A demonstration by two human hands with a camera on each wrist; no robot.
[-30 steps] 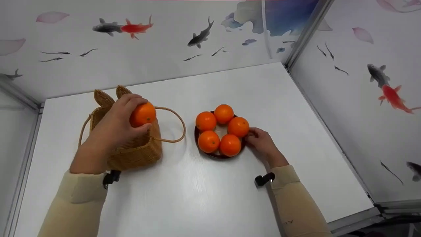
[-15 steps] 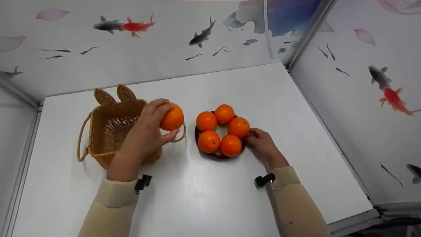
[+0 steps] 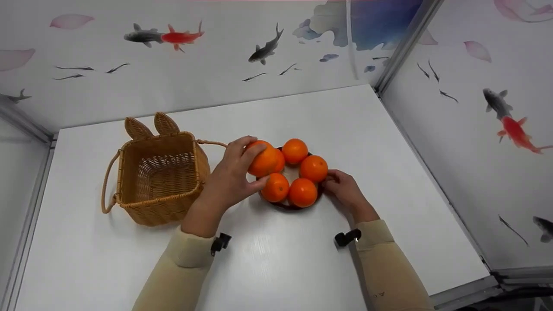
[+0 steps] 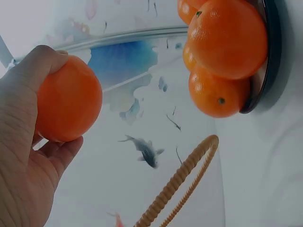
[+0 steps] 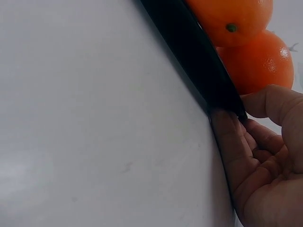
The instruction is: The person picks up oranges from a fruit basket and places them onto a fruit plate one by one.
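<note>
My left hand (image 3: 227,181) grips an orange (image 3: 262,158) between thumb and fingers, over the left side of a dark round plate (image 5: 194,52). In the left wrist view the held orange (image 4: 70,100) is apart from those on the plate. Several more oranges stand in a ring on it, among them a front one (image 3: 303,192) and a right one (image 3: 314,168). The held orange partly covers the left one of the ring. At the plate's right side, my right hand (image 3: 348,192) pinches the rim, thumb on top and fingers beneath, as the right wrist view shows.
To the left stands a wicker basket (image 3: 160,211) with two ear-shaped pieces at its back and nothing inside. Its looped handle (image 4: 177,182) sticks out toward the plate. Walls (image 3: 207,77) painted with fish border the white table (image 3: 259,268) at the back and right.
My left hand has carried the orange rightward, from over the basket to over the plate's left edge. My right hand has stayed at the rim.
</note>
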